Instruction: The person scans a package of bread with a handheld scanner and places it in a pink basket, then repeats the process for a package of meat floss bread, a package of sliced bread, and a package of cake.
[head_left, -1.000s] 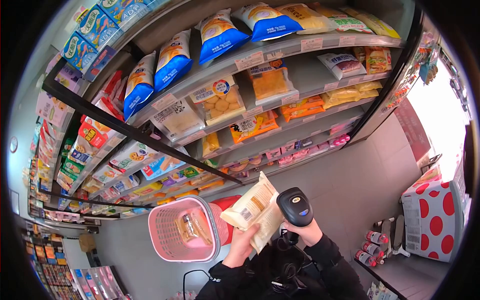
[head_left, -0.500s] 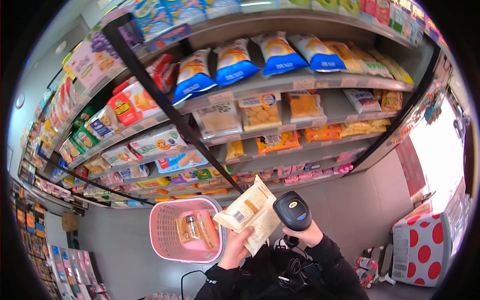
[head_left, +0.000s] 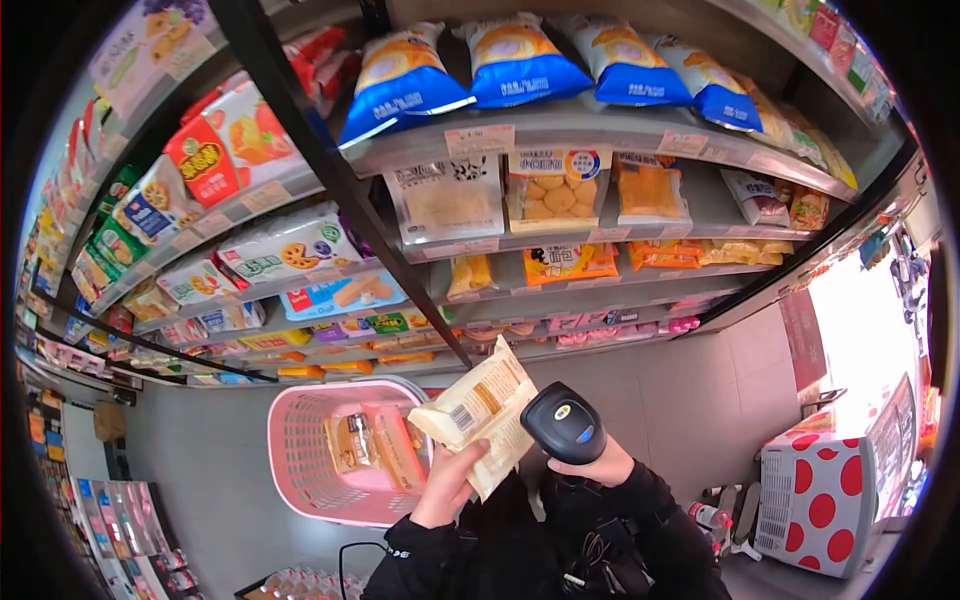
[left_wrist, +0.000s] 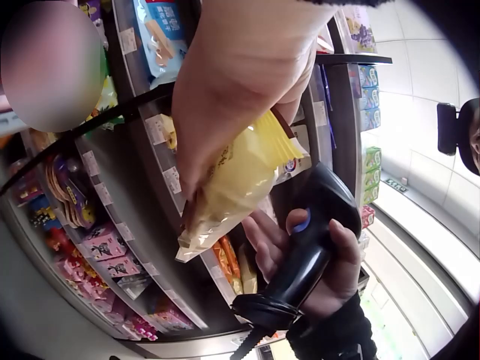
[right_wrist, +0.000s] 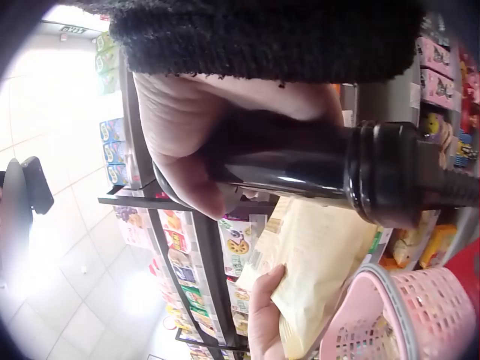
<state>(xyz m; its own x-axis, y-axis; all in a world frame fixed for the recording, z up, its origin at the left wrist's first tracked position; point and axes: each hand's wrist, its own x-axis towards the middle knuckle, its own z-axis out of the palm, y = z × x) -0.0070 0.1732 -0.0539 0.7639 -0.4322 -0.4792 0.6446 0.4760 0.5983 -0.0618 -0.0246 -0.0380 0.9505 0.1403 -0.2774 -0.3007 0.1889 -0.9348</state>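
My left hand [head_left: 446, 486] holds a cream-coloured food packet [head_left: 478, 395] by its lower edge, thumb across the printed side. A barcode shows near the packet's left corner in the head view. My right hand [head_left: 604, 466] is wrapped round the handle of a black barcode scanner [head_left: 562, 424], whose head is close to the packet's right side. In the left wrist view, fingers curl about the scanner's handle, and its cord leaves from the base. A pink basket [head_left: 280, 430] stands to the left, below the hands, with a few packaged breads [head_left: 350, 440] inside.
Ahead are shelves of packaged food, with blue-and-white bags [head_left: 525, 65] on an upper level and a dark upright post [head_left: 330, 165] between sections. A grey box with red dots [head_left: 815, 505] is at the right, near bottles [head_left: 708, 515] on the floor.
The head view has shifted, so the shelves, basket and dotted box appear in different places. Both hands keep their grip, with the packet and scanner still side by side.
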